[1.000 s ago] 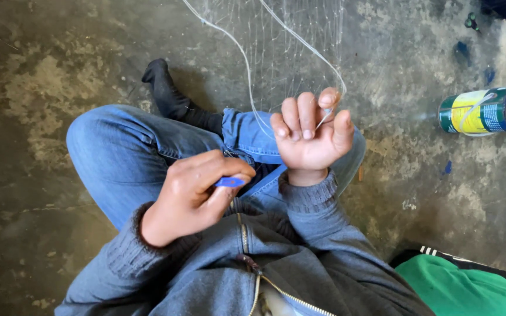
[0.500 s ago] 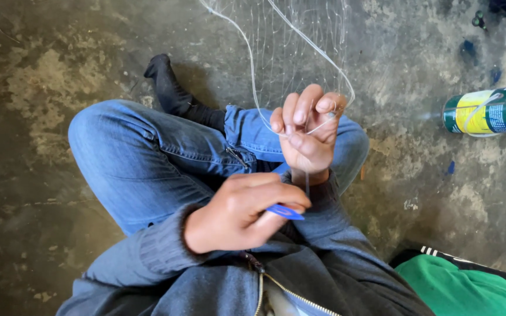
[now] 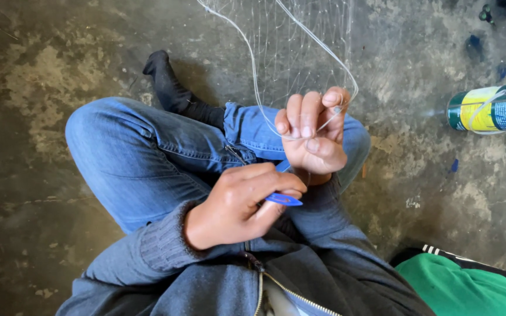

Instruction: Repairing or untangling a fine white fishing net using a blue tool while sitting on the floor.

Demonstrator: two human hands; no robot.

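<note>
The concrete floor (image 3: 42, 88) spreads out on every side of the hands, grey and blotched with pale stains. Beneath both hands lie the person's crossed legs in blue jeans (image 3: 142, 158), with a black sock (image 3: 168, 88) sticking out beyond the left hand, away from the body. A grey zip jacket (image 3: 224, 287) covers the arms and fills the space nearest the body, below both hands. Off to the right of the right hand, low at the corner, sits a green garment (image 3: 469, 289) with a striped dark edge. A fine, nearly clear net (image 3: 300, 47) hangs down from above and reaches the right hand; its thicker white edge line (image 3: 253, 70) loops into the fingers there. Well to the right of the right hand a can (image 3: 490, 108) with a green and yellow label lies on its side on the floor. The left hand (image 3: 238, 205) sits just below the right one, close to the chest, its fingers closed around a small blue netting needle (image 3: 282, 199) (only the flat pointed tip shows past the thumb). The right hand (image 3: 311, 137) is raised, palm toward the camera, fingers curled and pinching the line and mesh between fingertips and thumb. The two hands are close together but do not clearly touch.
</note>
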